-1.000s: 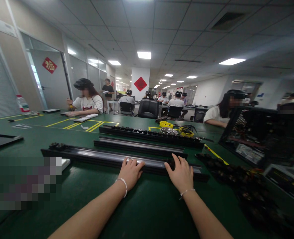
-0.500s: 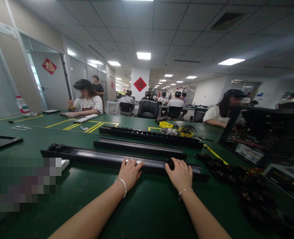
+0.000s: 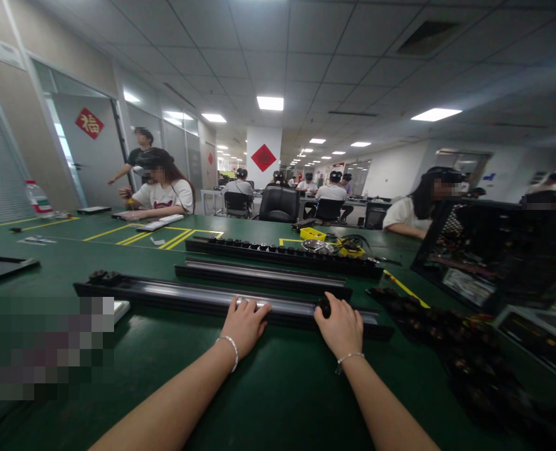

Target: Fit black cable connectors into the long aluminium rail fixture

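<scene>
In front of me lies a long black rail with a shiny grey channel along its middle. My left hand is closed over the rail's near edge around its middle, fingertips on the channel. Further right, my right hand grips a small black part at the channel, its fingers curled and partly hiding it. More small black parts sit at the rail's left end. Behind it lie a second rail with a bare channel and a third rail lined with small black parts.
A dark heap of black parts spreads at the right, near an open computer case. Yellow trays, a metal dish and cables lie behind the rails. Co-workers sit across the green table; a bottle stands far left.
Both hands stay almost where they were on the rail. The view shifts slightly. In the background, a standing person has moved left, with an arm stretched out.
</scene>
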{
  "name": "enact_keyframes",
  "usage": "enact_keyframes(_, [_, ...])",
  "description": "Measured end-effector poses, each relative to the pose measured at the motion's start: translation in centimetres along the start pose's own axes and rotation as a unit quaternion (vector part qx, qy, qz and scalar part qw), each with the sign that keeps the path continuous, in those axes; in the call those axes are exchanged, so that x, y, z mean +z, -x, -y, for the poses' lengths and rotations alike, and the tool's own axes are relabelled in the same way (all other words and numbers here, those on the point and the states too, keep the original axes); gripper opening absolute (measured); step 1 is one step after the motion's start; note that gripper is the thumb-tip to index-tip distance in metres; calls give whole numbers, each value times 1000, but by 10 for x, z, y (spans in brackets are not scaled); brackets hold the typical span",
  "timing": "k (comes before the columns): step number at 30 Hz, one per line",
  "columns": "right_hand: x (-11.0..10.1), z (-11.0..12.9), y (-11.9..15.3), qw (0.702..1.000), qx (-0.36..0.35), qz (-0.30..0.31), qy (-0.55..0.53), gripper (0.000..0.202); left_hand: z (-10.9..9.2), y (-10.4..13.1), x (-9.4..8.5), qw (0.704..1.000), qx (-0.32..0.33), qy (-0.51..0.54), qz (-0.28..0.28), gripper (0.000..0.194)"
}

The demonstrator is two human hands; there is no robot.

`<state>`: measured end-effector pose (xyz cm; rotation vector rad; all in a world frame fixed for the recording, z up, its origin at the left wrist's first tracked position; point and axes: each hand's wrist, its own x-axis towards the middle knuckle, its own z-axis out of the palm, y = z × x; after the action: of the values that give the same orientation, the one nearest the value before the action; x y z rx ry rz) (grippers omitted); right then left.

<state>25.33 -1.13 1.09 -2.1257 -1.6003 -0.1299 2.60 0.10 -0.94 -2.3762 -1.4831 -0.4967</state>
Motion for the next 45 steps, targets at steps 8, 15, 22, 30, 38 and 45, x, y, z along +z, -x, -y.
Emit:
enact_keyframes(8, [-1, -3, -2, 1000, 16, 10, -22, 57, 0, 0, -2, 1000, -1, 1, 6, 33])
enact_keyframes(15, [-1, -6, -4, 999, 18, 2, -32, 54, 0, 0, -3, 1000, -3, 8, 10, 32])
enact_keyframes(22, [1, -7, -5, 999, 15, -15, -28, 54, 0, 0, -3, 1000, -3, 5, 10, 33])
enact_keyframes(30, [-2, -9, -4, 999, 35, -5, -37, 56, 0, 0, -3, 1000, -3, 9, 8, 33])
enact_keyframes(38, [-3, -12, -5, 999, 40, -7, -35, 56, -1, -1, -4, 1000, -5, 10, 12, 33])
enact_keyframes(45, [-3, -12, -5, 999, 35, -21, -21, 56, -1, -1, -4, 1000, -5, 10, 14, 33])
